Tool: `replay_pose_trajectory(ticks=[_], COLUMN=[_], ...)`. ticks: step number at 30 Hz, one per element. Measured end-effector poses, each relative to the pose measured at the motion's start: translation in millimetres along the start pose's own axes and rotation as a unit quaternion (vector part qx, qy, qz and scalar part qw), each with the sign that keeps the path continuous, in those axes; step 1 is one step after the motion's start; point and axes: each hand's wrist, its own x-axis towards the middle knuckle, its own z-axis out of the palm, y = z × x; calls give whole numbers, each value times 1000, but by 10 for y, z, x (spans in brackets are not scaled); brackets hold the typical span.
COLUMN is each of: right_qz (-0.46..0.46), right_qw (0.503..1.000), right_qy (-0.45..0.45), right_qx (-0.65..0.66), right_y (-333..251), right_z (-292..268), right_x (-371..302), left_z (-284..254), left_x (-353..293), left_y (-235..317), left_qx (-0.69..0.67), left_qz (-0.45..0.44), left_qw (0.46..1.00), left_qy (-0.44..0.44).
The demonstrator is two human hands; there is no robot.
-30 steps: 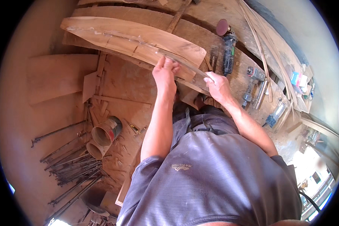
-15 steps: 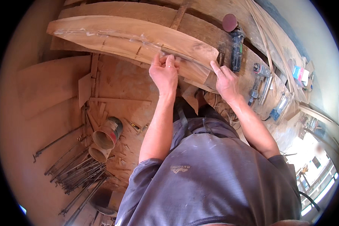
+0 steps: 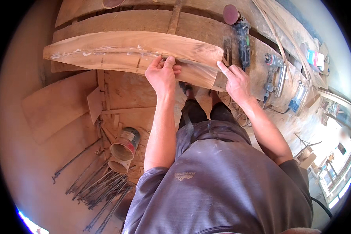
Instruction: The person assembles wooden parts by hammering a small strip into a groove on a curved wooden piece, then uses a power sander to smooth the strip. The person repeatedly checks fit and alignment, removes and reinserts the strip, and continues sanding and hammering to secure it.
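Observation:
A long curved wooden panel (image 3: 117, 41) lies across the bench in front of me. Whitish smears run along the seam down its length. At that seam, right of the middle, my left hand (image 3: 162, 76) has its thumb and fingers pinched together. What sits between those fingertips is too small to make out. By the panel's right end, my right hand (image 3: 237, 82) touches the corner with one outstretched finger, its other fingers loosely bent. A shiny, see-through patch shows on the panel between my hands.
An angle grinder with a round sanding disc (image 3: 241, 43) and another power tool (image 3: 270, 80) lie on the bench at right. Thin wood strips (image 3: 279, 46) stretch behind them. Below left are a bucket (image 3: 124, 144), metal clamps (image 3: 105, 189) and leaning boards (image 3: 62, 105).
The view has shifted, so the panel appears lower and a little further left. My left hand has stayed at the seam, and my right hand has stayed at the panel's right end.

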Motion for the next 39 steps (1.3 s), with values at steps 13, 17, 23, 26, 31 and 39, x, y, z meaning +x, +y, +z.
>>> replay_pose_trajectory(ticks=[13,17,23,26,31,39], right_qz=[9,14,-20,17,133,196], right_qw=[997,997,999,996,948,915], right_qy=[-70,-81,-43,-46,-50,-153], right_qx=[11,9,-1,71,286,319], right_y=[-13,30,-110,-412,-699,-796], right_z=[-93,-91,-303,-360,-309,-324], right_x=[65,-39,-495,-652,-750,-581], left_z=[-41,-40,223,247,177,152], left_x=[14,-149,-694,-778,-755,-854], left_y=[2,-138,-367,-480,-501,-633], left_qx=[-84,-101,-92,-112,-148,-162], left_qz=[-56,-88,-148,-143,-162,-159], left_qw=[995,990,971,970,950,957], left_qy=[18,-48,-165,-162,-222,-182])
